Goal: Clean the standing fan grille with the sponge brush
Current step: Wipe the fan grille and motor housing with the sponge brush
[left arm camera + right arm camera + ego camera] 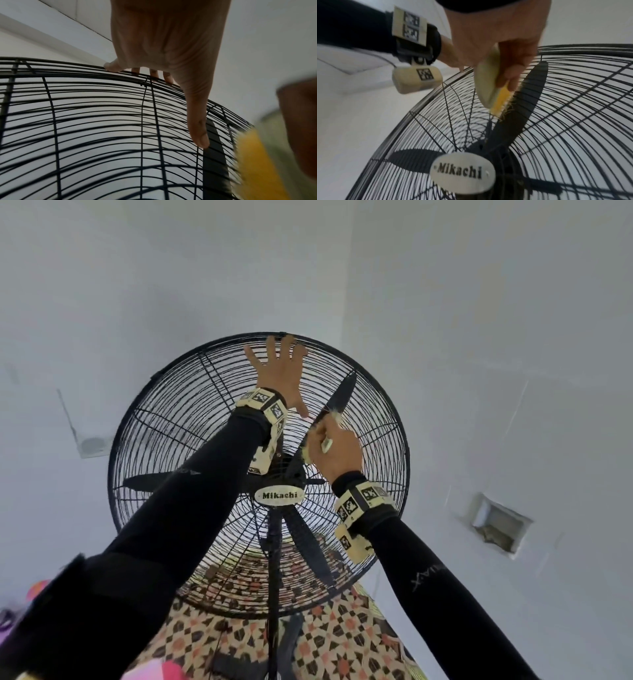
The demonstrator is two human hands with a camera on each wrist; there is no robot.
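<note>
- The black wire fan grille (178,419) fills most of the head view, with a silver oval "Mikachi" badge (279,495) at the hub and dark blades (337,398) behind the wires.
- Left hand (279,378) is spread flat on the top part of the grille, fingers straight, fingertips (112,67) right at the upper rim. Not gripping anything, just resting there.
- Right hand (337,451) has its fingers wrapped round the sponge brush (489,83), a pale green body with a yellow sponge layer and frayed bristles.
- The brush's bristle side touches the grille wires up and to the right of the badge, just below the left thumb (199,135).
- Both arms are in black sleeves (191,508) with tagged wristbands (263,402).
- Behind it all there's a plain white wall (479,302) and a patterned cloth (342,638) under the fan.
</note>
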